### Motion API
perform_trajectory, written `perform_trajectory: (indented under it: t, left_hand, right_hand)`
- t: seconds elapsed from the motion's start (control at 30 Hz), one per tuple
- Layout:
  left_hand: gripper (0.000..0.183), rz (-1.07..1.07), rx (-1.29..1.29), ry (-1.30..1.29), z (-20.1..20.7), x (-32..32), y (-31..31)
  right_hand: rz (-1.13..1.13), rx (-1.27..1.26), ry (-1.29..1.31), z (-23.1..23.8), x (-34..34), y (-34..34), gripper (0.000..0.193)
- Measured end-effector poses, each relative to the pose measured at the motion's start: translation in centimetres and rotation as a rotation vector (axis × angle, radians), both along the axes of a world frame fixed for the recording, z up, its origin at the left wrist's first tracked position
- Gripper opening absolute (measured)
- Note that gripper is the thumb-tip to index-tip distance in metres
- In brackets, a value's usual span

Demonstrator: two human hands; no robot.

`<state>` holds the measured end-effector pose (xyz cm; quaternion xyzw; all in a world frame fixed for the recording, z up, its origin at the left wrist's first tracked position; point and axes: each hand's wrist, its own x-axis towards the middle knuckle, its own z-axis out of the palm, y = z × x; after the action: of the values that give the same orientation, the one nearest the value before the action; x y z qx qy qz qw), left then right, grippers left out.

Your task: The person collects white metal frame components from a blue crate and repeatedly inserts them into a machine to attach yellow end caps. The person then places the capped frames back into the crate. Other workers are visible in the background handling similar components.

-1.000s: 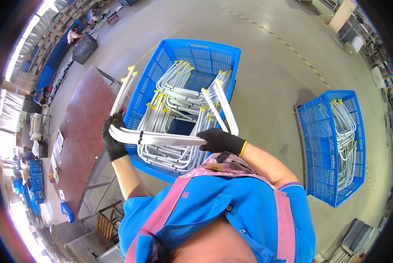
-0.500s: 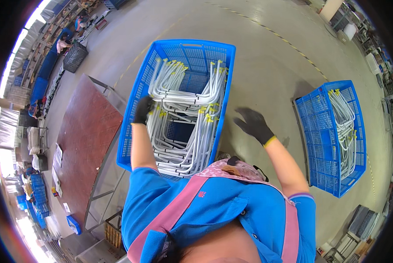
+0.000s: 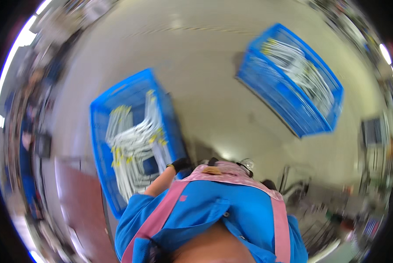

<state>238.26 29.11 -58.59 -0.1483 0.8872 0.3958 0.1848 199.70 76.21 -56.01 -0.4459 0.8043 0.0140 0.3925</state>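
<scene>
My left hand (image 3: pixel 183 164), in a dark glove with a yellow cuff, is beside the near right side of a blue plastic crate (image 3: pixel 101 144). Blur and the apron's edge hide its fingers, so whether it touches the crate is unclear. Bent white metal tubes (image 3: pixel 137 139) with yellow end caps lie stacked in that crate. A dark shape (image 3: pixel 268 184) by the right edge of my pink apron (image 3: pixel 227 168) may be my right gloved hand; its fingers do not show.
Another blue crate (image 3: pixel 266 81) of similar white tubes stands far right on a low base. A reddish-brown table (image 3: pixel 84 210) is at the near left. Blurred racks and equipment (image 3: pixel 327 197) stand at right. A striped line (image 3: pixel 192 29) crosses the floor.
My view has swung right, so both crates appear shifted left. My left hand has left the first crate's left side and is now by its right side. My right hand has dropped toward my body.
</scene>
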Motion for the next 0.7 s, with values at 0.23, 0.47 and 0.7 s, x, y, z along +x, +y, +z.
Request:
perform_trajectory:
  t: [0.23,0.47,0.7]
  left_hand:
    - [0.041,0.082,-0.140,0.032,3.8,-16.9,-5.1]
    - [0.035,0.153,0.129,-0.009,9.8,-35.0,2.8]
    - [0.024,0.413,0.837,-0.368,12.8,-48.7,7.2]
  right_hand:
    - [-0.707,-0.281,-0.263,10.5,-3.6,-6.7,0.035]
    - [-0.829,-0.145,-0.035,13.8,-12.2,2.2,0.037]
    - [-1.136,-0.240,0.022,11.3,-14.6,9.3,0.034]
